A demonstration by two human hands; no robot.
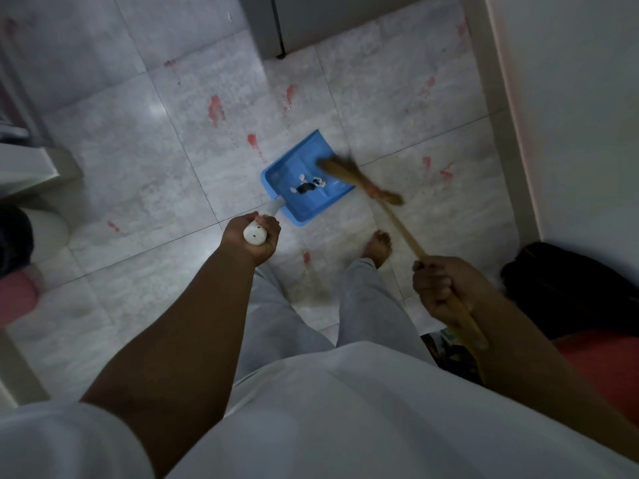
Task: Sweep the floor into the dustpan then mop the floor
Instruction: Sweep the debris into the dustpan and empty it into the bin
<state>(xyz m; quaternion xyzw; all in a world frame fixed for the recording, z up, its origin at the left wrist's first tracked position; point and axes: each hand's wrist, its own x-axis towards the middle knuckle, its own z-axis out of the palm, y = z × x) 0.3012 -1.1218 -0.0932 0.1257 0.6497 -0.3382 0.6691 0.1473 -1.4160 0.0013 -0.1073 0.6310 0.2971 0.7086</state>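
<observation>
Pale marbled floor tiles [114,140] with scattered reddish smears fill the room, with a white wall [570,98] running along the right side and a dark bag [570,288] slumped at its foot. On the tiles, just ahead of the person's bare foot [377,244], sits a blue dustpan [304,174], its open mouth turned up and to the right. Small scraps of white and dark debris [307,186] lie in the middle of its tray. A white handle [273,209] rises from the pan's near corner, and the left hand [254,238] is wrapped around its capped top, fingers [271,233] closed tight on it, so the pan itself lies a little beyond and to the right of that grip. The right hand [439,288] is fisted around the stick of a straw broom [366,188], fingers curled fully round the wood, well back from the working end. From that fist the stick slants up and to the left, and the blurred bristle head lies over the pan's right edge, beside the debris. Light grey trousers [366,305] and a white shirt [328,426] fill the foreground.
</observation>
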